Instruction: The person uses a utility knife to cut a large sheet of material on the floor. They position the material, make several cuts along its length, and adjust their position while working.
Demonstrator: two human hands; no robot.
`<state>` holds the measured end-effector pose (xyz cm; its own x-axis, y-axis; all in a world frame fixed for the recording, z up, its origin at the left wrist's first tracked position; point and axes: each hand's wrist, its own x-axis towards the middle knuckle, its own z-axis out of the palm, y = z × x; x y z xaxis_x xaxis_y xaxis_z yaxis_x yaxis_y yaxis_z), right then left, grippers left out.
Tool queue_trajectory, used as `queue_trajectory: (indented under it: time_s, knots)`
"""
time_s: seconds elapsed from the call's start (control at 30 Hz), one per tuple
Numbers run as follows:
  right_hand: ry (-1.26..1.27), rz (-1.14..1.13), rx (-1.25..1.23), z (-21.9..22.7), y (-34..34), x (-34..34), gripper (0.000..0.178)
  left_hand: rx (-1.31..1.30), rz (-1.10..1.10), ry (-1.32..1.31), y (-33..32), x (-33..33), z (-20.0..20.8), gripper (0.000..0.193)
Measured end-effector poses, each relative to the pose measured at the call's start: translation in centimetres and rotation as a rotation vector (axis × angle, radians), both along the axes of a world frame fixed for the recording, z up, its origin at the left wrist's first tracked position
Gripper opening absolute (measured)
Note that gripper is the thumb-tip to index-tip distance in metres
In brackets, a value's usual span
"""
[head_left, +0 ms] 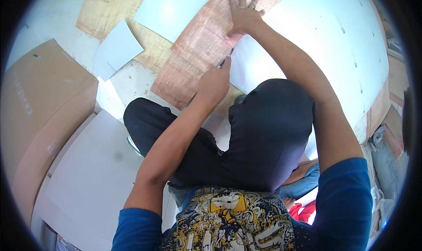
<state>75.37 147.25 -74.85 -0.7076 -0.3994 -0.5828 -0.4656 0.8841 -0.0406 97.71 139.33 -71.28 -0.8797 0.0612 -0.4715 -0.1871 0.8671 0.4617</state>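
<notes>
- While two knees in dark trousers fill the near middle, the left hand is curled closed around one slim tool, forefinger stretched along it.
- The tool's far end is at the right edge of one long reddish-brown board, which lies beyond the knees.
- One large white sheet spreads along the board's right side.
- To the left stands one brown cardboard box.
- Two smaller pale sheets, one beside the other, lie left of the board, above a pale, marked floor.
- Farthest, the right hand lies flat, fingers spread wide on the board, grasping nothing.
</notes>
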Motion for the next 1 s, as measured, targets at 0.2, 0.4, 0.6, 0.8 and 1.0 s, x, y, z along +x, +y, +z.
queue_trajectory:
  time_s: [0.2,0.4,0.6,0.8,1.0]
  knots:
    - [0.011,-0.016,-0.032,-1.2,0.7,0.3,0.152,-0.012,0.045,-0.081,-0.5,1.5,1.0,0.051]
    - [0.002,0.0,-0.013,-0.8,0.0,0.1,0.153,0.026,0.037,-0.074,-0.8,-1.0,0.8,0.048]
    - [0.006,-0.004,-0.01,-1.1,0.4,-0.2,0.154,0.013,-0.002,-0.06,1.6,-0.7,2.3,0.057]
    - [0.031,0.004,-0.018,-0.9,0.2,-0.1,0.154,-0.045,0.005,0.027,2.0,-3.0,-1.0,0.06]
    - [0.039,0.002,-0.025,-1.0,0.5,-0.1,0.151,-0.068,-0.011,0.007,1.7,-3.6,-1.0,0.062]
